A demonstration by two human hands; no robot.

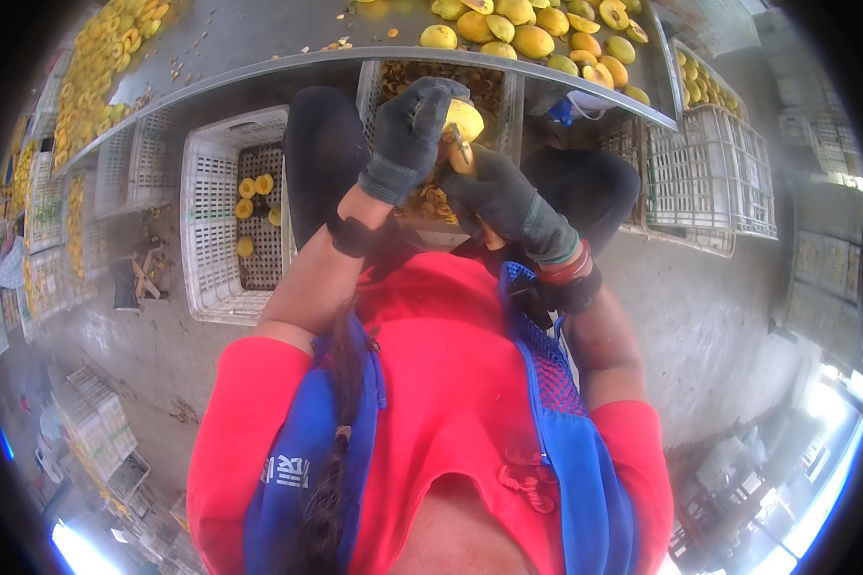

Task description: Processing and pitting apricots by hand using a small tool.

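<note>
My left hand (418,136), in a dark grey knit-cuffed work glove, holds a yellow fruit half (464,121) by its upper left side. My right hand (500,194), gloved alike, grips a wooden-handled tool (462,147) whose metal end touches the fruit. The handle's lower end shows below my right hand. Directly beneath both hands stands a plastic crate (514,100) with peelings or scraps (431,198) in it. Whole and cut yellow fruits (533,42) lie beyond on the metal table.
The metal table's raised edge (259,68) curves across in front of me. A white crate (212,215) with several fruit halves (244,208) stands at the left. More white crates (705,172) stand at the right. Many cut halves (101,79) are heaped on the table's far left.
</note>
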